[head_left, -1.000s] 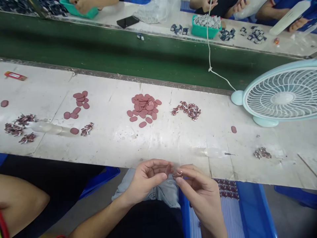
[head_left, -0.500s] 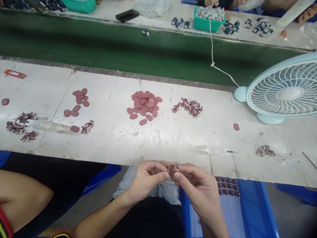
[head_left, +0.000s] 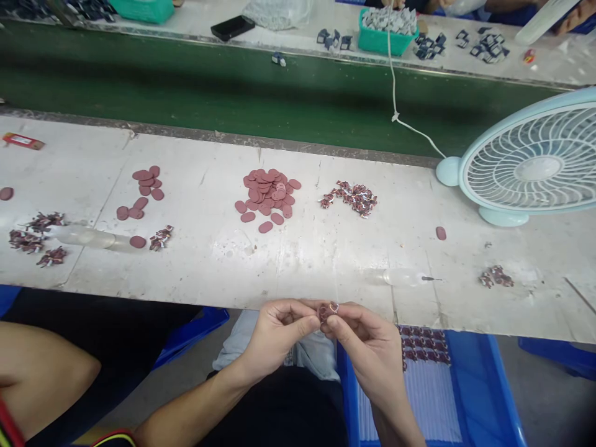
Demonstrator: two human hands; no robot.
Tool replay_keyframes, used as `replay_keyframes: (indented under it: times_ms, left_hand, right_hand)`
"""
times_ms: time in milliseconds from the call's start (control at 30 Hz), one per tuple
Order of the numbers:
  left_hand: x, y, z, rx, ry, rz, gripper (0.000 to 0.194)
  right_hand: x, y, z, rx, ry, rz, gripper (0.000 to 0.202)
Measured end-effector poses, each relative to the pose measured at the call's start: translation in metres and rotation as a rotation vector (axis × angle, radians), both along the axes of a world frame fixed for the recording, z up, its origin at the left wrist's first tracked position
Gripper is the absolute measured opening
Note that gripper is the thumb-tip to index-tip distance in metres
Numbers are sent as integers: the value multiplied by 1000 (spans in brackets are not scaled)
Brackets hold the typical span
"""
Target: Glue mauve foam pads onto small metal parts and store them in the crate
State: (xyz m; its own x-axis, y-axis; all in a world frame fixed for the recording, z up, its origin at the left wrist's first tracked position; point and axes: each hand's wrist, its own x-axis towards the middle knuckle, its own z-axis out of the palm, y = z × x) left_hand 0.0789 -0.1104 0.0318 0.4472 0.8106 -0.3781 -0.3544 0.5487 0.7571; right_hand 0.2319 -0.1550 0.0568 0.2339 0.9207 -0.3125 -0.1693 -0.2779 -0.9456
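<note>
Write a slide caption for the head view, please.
Left hand and right hand pinch a maroon piece by a white worktable.

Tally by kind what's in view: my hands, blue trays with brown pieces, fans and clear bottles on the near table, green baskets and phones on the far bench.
Left hand and right hand: 2
Blue tray: 1
Fan: 1
Clear bottles: 2
Green baskets: 2
Phone: 1
Total: 9

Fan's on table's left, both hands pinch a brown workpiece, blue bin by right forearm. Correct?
Wrong side: head view shows the fan on the right of the table. Left hand and right hand do pinch the brown workpiece, blue bin by right forearm.
</note>
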Motion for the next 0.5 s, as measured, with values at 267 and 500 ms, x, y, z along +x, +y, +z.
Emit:
replay_keyframes:
  times_ms: [267,500]
  left_hand:
    - [-1,13,3,105,116,-48,14]
    - [-50,126,-7,925,951,39,39]
  right_hand:
    - [19,-25,-20,-19,92,-187,17]
    - [90,-96,-37,-148,-57,-756,22]
